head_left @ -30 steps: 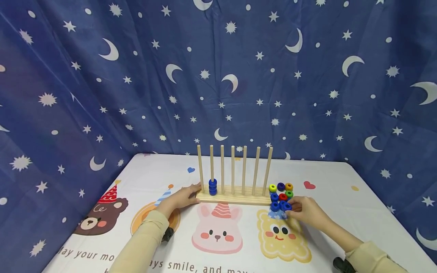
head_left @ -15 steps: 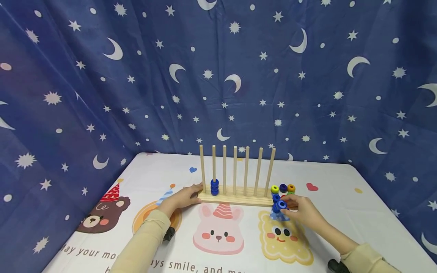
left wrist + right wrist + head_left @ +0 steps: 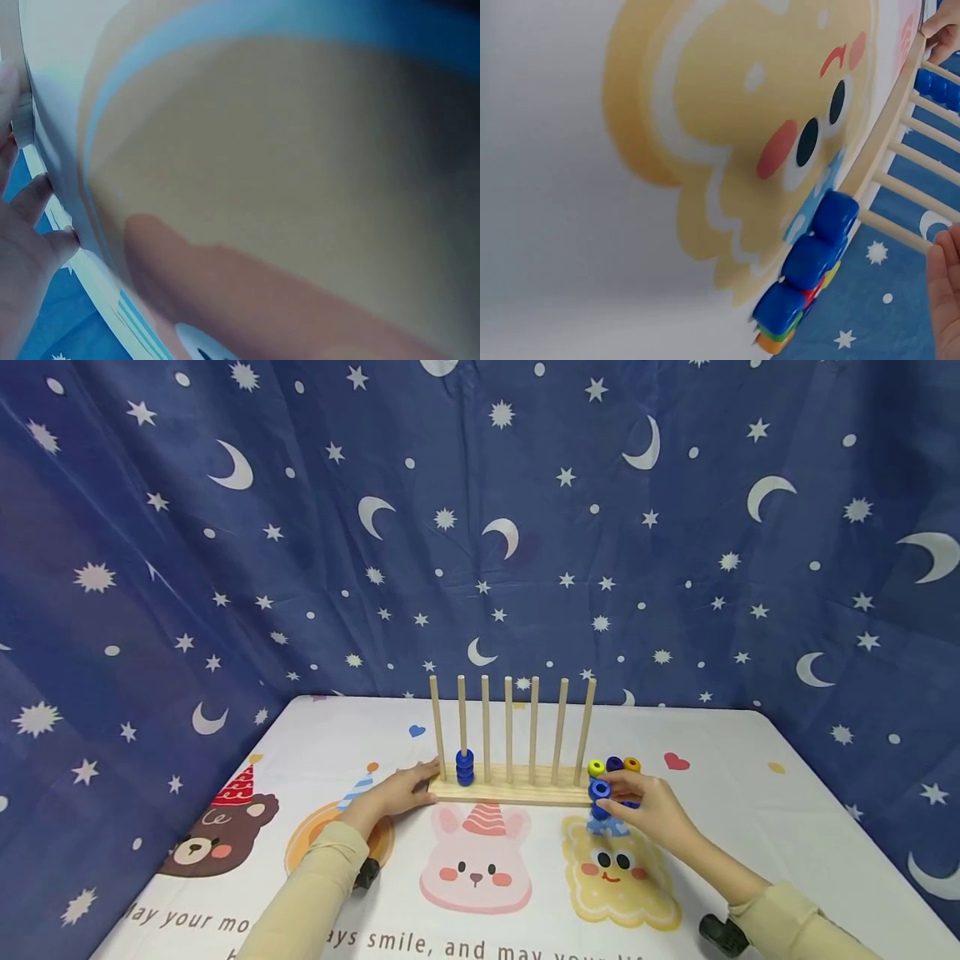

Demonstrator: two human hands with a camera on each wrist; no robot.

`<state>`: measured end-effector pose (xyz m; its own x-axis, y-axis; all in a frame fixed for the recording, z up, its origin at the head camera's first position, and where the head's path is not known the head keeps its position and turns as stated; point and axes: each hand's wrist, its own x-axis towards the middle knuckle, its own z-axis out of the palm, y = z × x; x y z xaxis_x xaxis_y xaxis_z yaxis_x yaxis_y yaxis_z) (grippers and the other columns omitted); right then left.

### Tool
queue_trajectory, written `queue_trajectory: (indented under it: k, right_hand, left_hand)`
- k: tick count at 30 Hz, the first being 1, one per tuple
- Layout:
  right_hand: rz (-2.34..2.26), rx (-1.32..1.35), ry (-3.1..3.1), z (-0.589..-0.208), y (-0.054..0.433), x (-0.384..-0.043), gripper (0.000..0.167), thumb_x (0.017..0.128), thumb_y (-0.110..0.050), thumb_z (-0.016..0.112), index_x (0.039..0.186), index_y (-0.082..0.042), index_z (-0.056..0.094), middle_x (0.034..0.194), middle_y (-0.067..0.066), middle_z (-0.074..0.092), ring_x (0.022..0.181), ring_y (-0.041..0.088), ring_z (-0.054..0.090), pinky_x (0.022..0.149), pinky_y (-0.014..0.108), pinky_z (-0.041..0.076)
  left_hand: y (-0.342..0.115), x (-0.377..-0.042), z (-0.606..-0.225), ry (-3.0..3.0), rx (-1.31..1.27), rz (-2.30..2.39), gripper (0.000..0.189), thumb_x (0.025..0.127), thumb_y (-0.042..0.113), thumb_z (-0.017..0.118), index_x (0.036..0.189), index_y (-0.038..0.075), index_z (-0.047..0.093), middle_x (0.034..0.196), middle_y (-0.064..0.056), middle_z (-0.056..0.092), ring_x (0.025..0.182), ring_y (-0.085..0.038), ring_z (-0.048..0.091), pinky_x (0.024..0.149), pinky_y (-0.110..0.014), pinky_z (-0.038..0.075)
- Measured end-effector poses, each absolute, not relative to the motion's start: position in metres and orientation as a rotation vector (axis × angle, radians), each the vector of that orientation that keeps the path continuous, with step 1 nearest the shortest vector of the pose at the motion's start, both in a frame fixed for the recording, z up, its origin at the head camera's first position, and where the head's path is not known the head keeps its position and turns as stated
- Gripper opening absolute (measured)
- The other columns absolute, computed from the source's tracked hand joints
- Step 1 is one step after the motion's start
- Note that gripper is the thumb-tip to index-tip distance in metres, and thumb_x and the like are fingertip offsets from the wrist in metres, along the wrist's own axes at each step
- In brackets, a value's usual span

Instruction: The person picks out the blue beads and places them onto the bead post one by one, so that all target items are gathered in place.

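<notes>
A wooden peg rack (image 3: 510, 790) with several upright pegs stands mid-table. Blue beads (image 3: 465, 768) are stacked on its second peg from the left. My left hand (image 3: 397, 790) grips the rack's left end, thumb in front and fingers behind; in the left wrist view, fingertips of the left hand (image 3: 26, 240) lie by the wood. Beyond the rack's right end, my right hand (image 3: 654, 810) pinches a blue bead (image 3: 600, 789) between thumb and fingers. The right wrist view catches only part of the right hand (image 3: 946, 292), its grasp out of frame.
Loose beads sit grouped by the rack's right end, including a yellow bead (image 3: 596, 767), a dark purple bead (image 3: 614, 764) and an orange bead (image 3: 632, 765). More blue beads (image 3: 806, 262) show there in the right wrist view. A starry blue curtain (image 3: 480, 527) hangs behind the table.
My right hand has picked a blue bead from the near side of the group and moved it left and slightly away, toward the rack's right end. My left hand keeps its place.
</notes>
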<state>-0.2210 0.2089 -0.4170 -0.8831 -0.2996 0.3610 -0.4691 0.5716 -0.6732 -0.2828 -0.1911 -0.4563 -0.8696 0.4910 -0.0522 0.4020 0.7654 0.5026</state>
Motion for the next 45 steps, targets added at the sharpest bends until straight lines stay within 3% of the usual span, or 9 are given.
queue_trajectory:
  k: [4,11,23,31,35,40,45]
  right_hand:
    - [1.236,0.666,-2.574,-0.415,0.203,-0.222,0.03,0.078,-0.006,0.075,0.103,0.007,0.066,0.091,0.016,0.071,0.075,0.01,0.068,0.072,0.031,0.059]
    - [1.269,0.707,-2.515,-0.418,0.197,-0.224,0.025,0.078,-0.006,0.074,0.1,0.003,0.067,0.087,0.012,0.072,0.074,0.001,0.065,0.07,0.016,0.055]
    - [1.288,0.73,-2.452,-0.414,0.187,-0.222,0.026,0.079,-0.006,0.074,0.103,0.001,0.068,0.087,0.01,0.072,0.076,-0.004,0.064,0.072,0.028,0.059]
    - [1.379,0.754,-2.468,-0.41,0.189,-0.223,0.027,0.081,-0.006,0.072,0.106,0.004,0.066,0.095,0.017,0.071,0.083,0.007,0.069,0.075,0.019,0.056]
    - [1.389,0.775,-2.449,-0.409,0.188,-0.225,0.028,0.082,-0.005,0.071,0.108,0.004,0.065,0.097,0.018,0.07,0.085,0.002,0.068,0.076,0.016,0.055]
    - [1.39,0.8,-2.451,-0.407,0.185,-0.229,0.029,0.083,-0.007,0.07,0.11,0.003,0.065,0.1,0.018,0.07,0.087,-0.006,0.064,0.079,0.025,0.057]
    - [1.374,0.811,-2.495,-0.403,0.177,-0.23,0.032,0.085,-0.01,0.069,0.114,0.001,0.064,0.107,0.016,0.069,0.09,0.004,0.067,0.082,0.037,0.056]
  left_hand:
    - [-0.193,-0.285,-0.456,2.789,0.712,0.722,0.059,0.092,0.022,0.059,0.142,-0.002,0.038,0.15,-0.022,0.032,0.138,-0.046,0.027,0.109,-0.066,0.019]
    - [-0.194,-0.286,-0.456,2.789,0.708,0.731,0.061,0.092,0.024,0.06,0.142,-0.003,0.037,0.149,-0.024,0.032,0.137,-0.047,0.027,0.109,-0.067,0.019]
    - [-0.189,-0.286,-0.459,2.776,0.694,0.73,0.061,0.092,0.024,0.06,0.142,-0.001,0.038,0.15,-0.021,0.032,0.139,-0.045,0.026,0.11,-0.066,0.018]
    - [-0.189,-0.283,-0.457,2.787,0.701,0.725,0.06,0.092,0.024,0.06,0.142,-0.003,0.038,0.149,-0.023,0.033,0.138,-0.046,0.027,0.11,-0.066,0.018]
    - [-0.191,-0.282,-0.456,2.787,0.675,0.724,0.061,0.092,0.023,0.061,0.142,-0.002,0.038,0.149,-0.022,0.034,0.138,-0.046,0.027,0.111,-0.065,0.017]
    - [-0.193,-0.283,-0.456,2.772,0.692,0.743,0.06,0.092,0.023,0.06,0.142,-0.001,0.038,0.15,-0.022,0.032,0.138,-0.047,0.025,0.109,-0.067,0.016]
    - [-0.193,-0.283,-0.457,2.768,0.69,0.751,0.059,0.092,0.023,0.06,0.142,-0.001,0.038,0.151,-0.021,0.03,0.139,-0.047,0.023,0.11,-0.068,0.014]
